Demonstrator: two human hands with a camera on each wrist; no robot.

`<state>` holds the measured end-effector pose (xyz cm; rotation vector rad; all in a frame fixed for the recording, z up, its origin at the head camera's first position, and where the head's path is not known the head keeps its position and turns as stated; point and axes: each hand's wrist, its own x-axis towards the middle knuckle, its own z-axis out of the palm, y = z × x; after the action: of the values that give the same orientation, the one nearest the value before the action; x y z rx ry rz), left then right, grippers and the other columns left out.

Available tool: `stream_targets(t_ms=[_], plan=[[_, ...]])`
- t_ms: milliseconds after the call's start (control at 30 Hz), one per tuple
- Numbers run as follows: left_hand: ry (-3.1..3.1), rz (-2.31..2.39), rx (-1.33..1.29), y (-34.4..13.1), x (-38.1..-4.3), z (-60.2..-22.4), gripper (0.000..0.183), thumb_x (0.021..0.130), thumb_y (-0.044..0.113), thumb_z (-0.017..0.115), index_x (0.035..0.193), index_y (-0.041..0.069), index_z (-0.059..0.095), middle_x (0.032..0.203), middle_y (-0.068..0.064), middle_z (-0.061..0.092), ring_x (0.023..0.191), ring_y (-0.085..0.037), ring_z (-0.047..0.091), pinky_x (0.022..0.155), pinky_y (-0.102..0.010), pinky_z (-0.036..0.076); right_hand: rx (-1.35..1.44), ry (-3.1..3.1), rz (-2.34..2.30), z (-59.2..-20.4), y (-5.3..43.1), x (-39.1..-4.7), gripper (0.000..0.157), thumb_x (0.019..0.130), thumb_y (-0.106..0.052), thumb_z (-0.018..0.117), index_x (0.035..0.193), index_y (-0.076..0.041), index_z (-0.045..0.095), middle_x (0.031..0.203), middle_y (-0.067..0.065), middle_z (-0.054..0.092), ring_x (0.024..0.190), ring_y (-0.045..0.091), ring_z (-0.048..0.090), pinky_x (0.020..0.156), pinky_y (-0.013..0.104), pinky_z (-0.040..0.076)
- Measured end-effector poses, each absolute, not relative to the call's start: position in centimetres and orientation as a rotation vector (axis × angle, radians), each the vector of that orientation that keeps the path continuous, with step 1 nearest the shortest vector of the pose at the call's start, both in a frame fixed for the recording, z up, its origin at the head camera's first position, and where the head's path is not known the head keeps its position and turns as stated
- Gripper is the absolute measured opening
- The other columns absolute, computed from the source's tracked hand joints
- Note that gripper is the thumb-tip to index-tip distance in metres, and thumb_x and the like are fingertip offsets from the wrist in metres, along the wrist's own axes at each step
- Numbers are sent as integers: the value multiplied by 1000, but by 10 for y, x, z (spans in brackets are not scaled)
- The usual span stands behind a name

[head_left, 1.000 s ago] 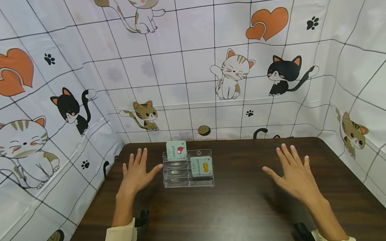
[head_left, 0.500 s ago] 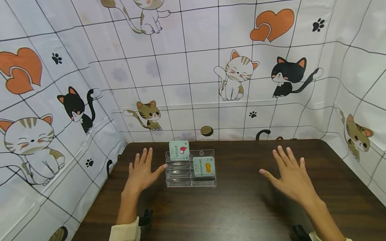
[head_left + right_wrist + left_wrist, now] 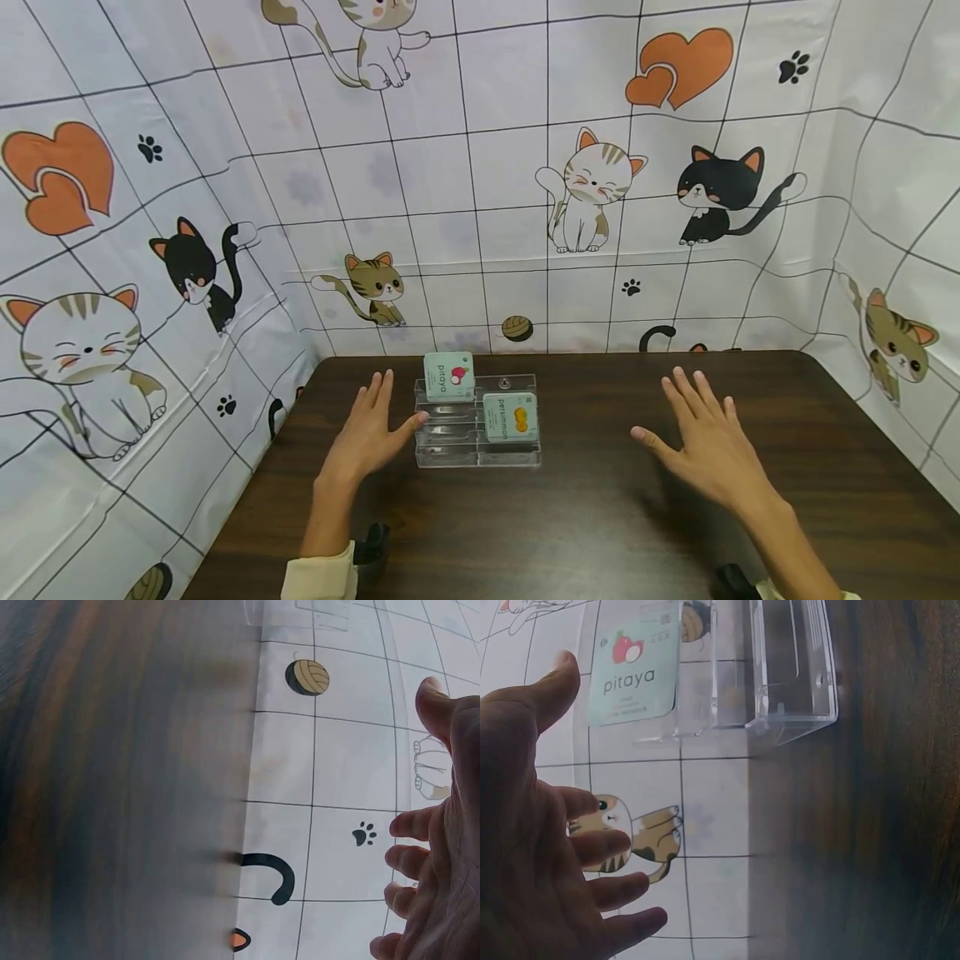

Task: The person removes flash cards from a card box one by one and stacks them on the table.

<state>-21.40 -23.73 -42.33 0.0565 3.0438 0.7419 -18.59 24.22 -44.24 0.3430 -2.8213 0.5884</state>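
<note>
Left hand: the bare left hand (image 3: 367, 437) is spread, palm down, holding nothing; its thumb points at the rack's left edge. The left wrist view shows a gap there, so no contact is seen.
Right hand: the bare right hand (image 3: 708, 454) is likewise spread and holds nothing, well apart from the rack on its right; the shadow below suggests it is raised.
Rack: a clear, stepped plastic rack with two columns (image 3: 442, 457) stands on the dark brown wood-grain bench (image 3: 585, 533), left of centre and much nearer the left hand.
Pitaya card: a mint-green, round-cornered card printed "pitaya" (image 3: 449, 377) stands in the back row of the left column, its top rising past the rack.
Persimmon card: a mint-green, round-cornered card printed "persimmon" (image 3: 511, 417) sits in the right column, further forward; its exact slot is hard to tell.
Backdrop: white grid-printed cloth with cartoon cats (image 3: 510, 167) hangs behind the bench.
Steadying: the rack looks light, so a left thumb and finger on its side would probably stop it sliding.
Handling cards: best pinched by opposite edges and moved along their slant, so the slot lips don't catch.
</note>
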Motion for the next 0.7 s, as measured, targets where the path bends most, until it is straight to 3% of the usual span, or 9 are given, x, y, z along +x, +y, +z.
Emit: stream_targets(t_ms=[700], plan=[[2995,916,127,-240,-225,-440,103,103,68,58,175,16,5,181,-19,13,163,-48,27,128,-73,28,421,-2827,677,-434,198,-202,100,102,-66,61,170,-1,25,179,21,18,168,43,7,128,78,18]])
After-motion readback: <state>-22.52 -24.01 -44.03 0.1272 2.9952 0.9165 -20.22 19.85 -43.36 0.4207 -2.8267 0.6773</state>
